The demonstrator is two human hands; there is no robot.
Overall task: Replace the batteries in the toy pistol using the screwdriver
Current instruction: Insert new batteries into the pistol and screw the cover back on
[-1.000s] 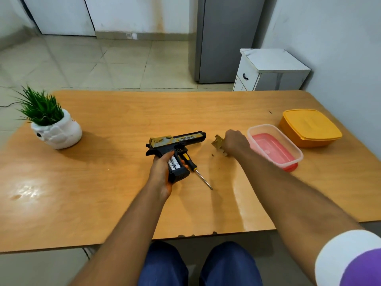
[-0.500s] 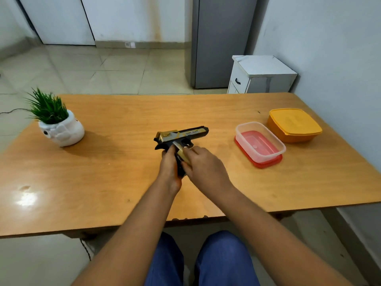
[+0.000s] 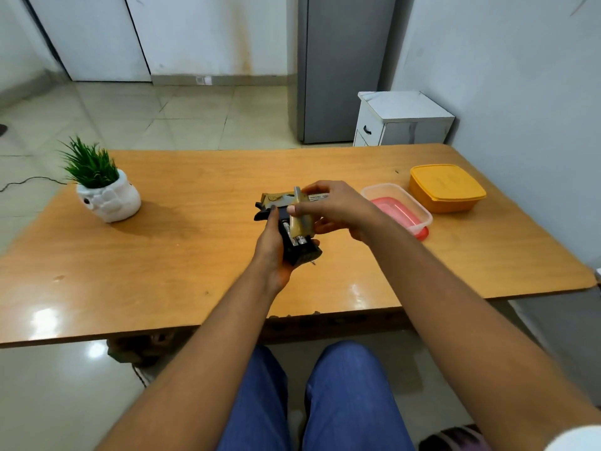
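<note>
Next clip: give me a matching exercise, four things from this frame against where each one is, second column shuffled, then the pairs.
Things
1. pistol
2. cover
3. plant
4. orange box

Places
A. far right of the table, by the wall
B. gripped at the handle by the left hand
C. left side of the table
D. pinched in the right hand, over the batteries

Pairs: 1-B, 2-D, 3-C, 4-A

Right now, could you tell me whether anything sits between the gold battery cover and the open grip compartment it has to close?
Nothing visible does. The right hand holds the battery cover directly over the toy pistol, gripped by the left hand; batteries show beneath.
</note>
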